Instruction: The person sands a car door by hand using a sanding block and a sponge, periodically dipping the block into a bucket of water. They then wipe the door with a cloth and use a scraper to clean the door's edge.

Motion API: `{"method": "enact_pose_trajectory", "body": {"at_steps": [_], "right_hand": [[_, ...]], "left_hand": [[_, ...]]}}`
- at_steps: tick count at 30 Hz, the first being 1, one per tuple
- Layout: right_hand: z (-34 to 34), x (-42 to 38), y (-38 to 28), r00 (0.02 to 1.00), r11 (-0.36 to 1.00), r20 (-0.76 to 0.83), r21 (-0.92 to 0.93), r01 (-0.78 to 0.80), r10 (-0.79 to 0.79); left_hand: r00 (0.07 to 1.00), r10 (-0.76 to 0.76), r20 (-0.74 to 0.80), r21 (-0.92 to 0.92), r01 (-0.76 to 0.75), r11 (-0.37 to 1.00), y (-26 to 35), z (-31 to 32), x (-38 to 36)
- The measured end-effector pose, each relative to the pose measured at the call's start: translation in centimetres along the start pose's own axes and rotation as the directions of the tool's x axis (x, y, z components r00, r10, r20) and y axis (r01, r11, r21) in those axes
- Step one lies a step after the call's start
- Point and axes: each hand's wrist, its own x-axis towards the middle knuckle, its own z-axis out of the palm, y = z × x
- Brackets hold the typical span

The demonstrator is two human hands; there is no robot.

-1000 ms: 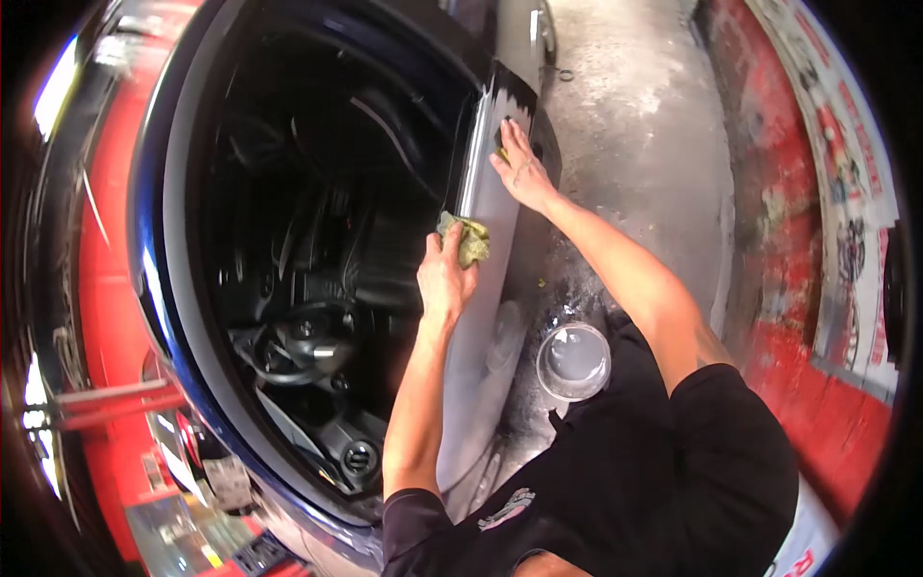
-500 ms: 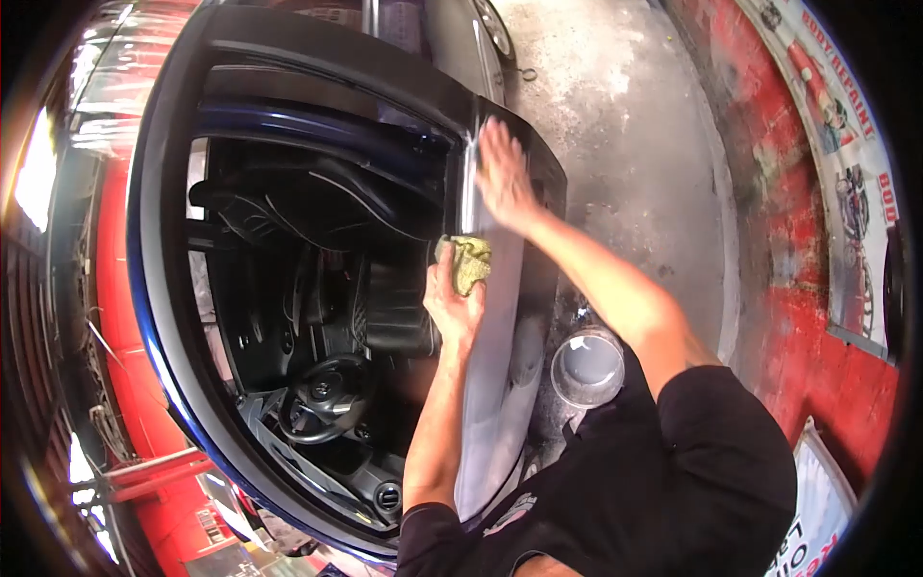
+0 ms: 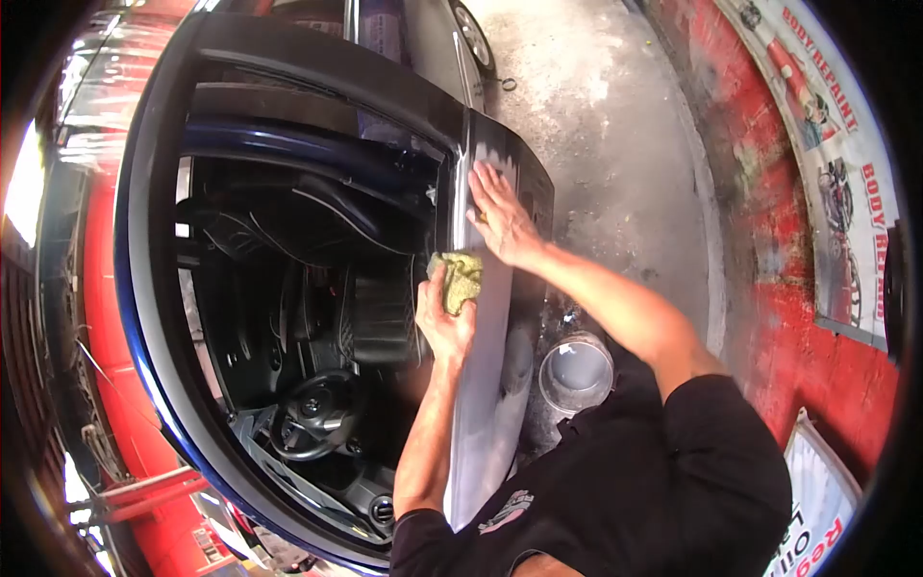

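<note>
A crumpled yellow-green cloth (image 3: pixel 462 280) is gripped in my left hand (image 3: pixel 445 324), held at the window edge of a car door (image 3: pixel 488 361). Farther along the same door, my right hand (image 3: pixel 508 223) lies flat on the greyish panel, fingers stretched out and pointing away from me. What is under its palm is hidden. A whitish patch shows on the panel just beyond the fingertips. Through the open window frame I see the black seat (image 3: pixel 385 313) and the steering wheel (image 3: pixel 315 412).
A bucket (image 3: pixel 576 373) with greyish liquid stands on the floor close to the door, by my body. Concrete floor (image 3: pixel 644 192) runs along the car to a red wall (image 3: pixel 769 288) with banners (image 3: pixel 846 192). Another car's wheel (image 3: pixel 473 38) shows at the far end.
My right hand has slid back along the door toward me, uncovering the whitish patch. The left hand keeps the cloth at the window edge. The whole view has shifted slightly.
</note>
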Motion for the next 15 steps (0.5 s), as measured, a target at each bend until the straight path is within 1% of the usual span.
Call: {"method": "enact_pose_trajectory", "body": {"at_steps": [1, 2, 3, 5, 7, 8, 9, 11, 12, 13, 15], "right_hand": [[-1.3, 2.2, 0.8, 1.0, 0.997, 0.002, -0.079, 0.013, -0.012], [-2.7, 5.3, 1.9, 0.997, 0.999, -0.063, -0.02, 0.031, -0.032], [-2.7, 8.4, 2.8, 0.994, 1.0, -0.112, 0.012, -0.02, 0.021], [-1.5, 8.1, 2.1, 0.985, 0.995, -0.17, 0.1, -0.016, 0.032], [1.7, 2.2, 0.3, 0.99, 0.998, -0.141, 0.058, -0.022, 0.029], [1.8, -0.7, -1.6, 0.997, 0.989, 0.01, 0.122, -0.083, 0.083], [0.6, -1.1, -1.8, 0.99, 0.991, 0.105, 0.085, -0.1, 0.091], [-1.0, 3.1, 0.8, 0.999, 0.999, 0.038, -0.027, -0.028, 0.029], [-1.2, 6.6, 2.6, 0.996, 0.999, -0.086, 0.048, -0.026, 0.03], [-2.9, 9.8, 2.7, 0.992, 0.991, -0.041, 0.067, -0.113, 0.116], [-2.2, 9.7, 2.4, 0.988, 0.987, -0.075, 0.094, -0.13, 0.137]], "left_hand": [[1.0, -0.003, 0.006, -0.001, 0.003, 1.0, 0.0, 0.0, -0.1], [1.0, 0.024, 0.001, 0.001, -0.024, 1.0, 0.1, 0.1, 0.0], [1.0, 0.006, 0.031, 0.023, -0.007, 1.0, 0.2, -0.2, 0.1], [1.0, 0.024, -0.004, 0.029, -0.024, 0.999, -0.3, 0.0, 0.1], [0.999, 0.046, 0.001, 0.035, -0.046, 0.998, -0.8, -0.2, 0.5], [0.999, 0.053, 0.009, 0.042, -0.054, 0.998, -0.9, -0.3, 0.2], [0.998, 0.061, 0.008, 0.039, -0.062, 0.997, -0.9, -0.1, 0.5], [0.999, 0.043, 0.005, 0.031, -0.043, 0.999, -1.0, -0.2, 0.0], [1.0, 0.007, 0.024, 0.003, -0.007, 1.0, -0.3, -0.3, 0.0], [1.0, 0.0, 0.02, 0.002, -0.001, 1.0, -0.3, -0.3, -0.2], [1.0, 0.003, 0.026, 0.005, -0.003, 1.0, -0.3, -0.4, 0.2]]}}
